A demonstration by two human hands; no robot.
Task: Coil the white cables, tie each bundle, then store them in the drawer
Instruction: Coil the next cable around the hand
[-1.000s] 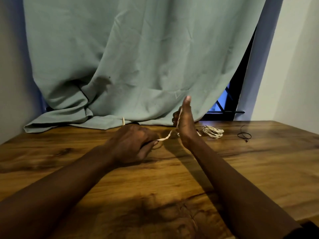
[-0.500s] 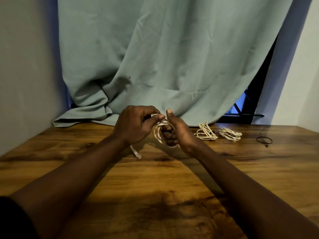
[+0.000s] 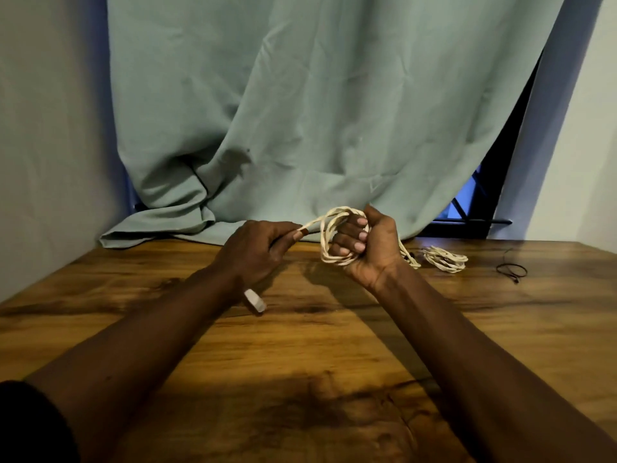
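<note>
White cable (image 3: pixel 324 243): loops held above the surface (image 3: pixel 300 349), gripped in right hand (image 3: pixel 365 250); left hand (image 3: pixel 257 250) pinched its loose strand. Second bundle (image 3: pixel 444 259) lay on surface, just beyond right hand.

A plain room in a home, by the look of it. A brown, dark-grained wooden tabletop (image 3: pixel 334 345) is pushed up to bare pale walls (image 3: pixel 50 128). A long pale green fabric curtain (image 3: pixel 300 111) hangs to its far edge, the hem bunched at the far left corner. At the curtain's right edge a dark barred window opening (image 3: pixel 497 195) shows blue light.
</note>
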